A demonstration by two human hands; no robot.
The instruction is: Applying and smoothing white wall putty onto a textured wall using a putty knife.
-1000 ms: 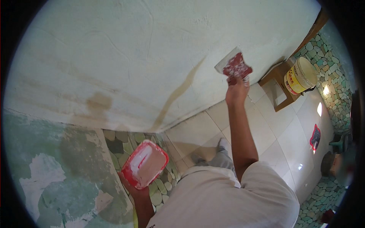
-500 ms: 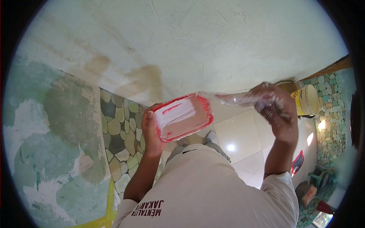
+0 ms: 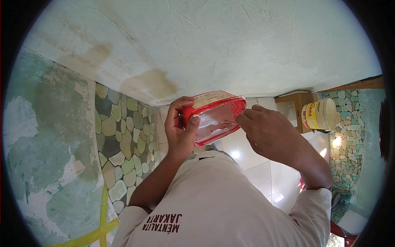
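Note:
A red rectangular plastic tub [image 3: 237, 108] is tilted in front of my chest. White paste [image 3: 210, 125] coats its inside. My left hand [image 3: 181, 128] is closed on the tub's left end, thumb over the rim and fingers behind. At the tub's right end, my right hand [image 3: 269, 133] is closed around what looks like a putty knife [image 3: 229, 122]. Only a thin part of the tool shows, reaching into the tub against the paste; the fingers hide its handle. Specks of paste stick to my left thumb and right hand.
A pale plastered wall [image 3: 255, 57] with brown stains rises ahead. To the right, a yellow and white bucket [image 3: 319, 116] stands by a wooden box [image 3: 299, 106]. Stone cladding [image 3: 123, 140], a patchy green wall [image 3: 53, 136] and yellow tape [image 3: 101, 224] lie leftward. Glossy floor tiles [image 3: 259, 168] show below.
My right hand has come left and down from the wall side to the tub, bringing the tool inside it. The tub has tilted, showing its labelled outer side, and moved slightly right.

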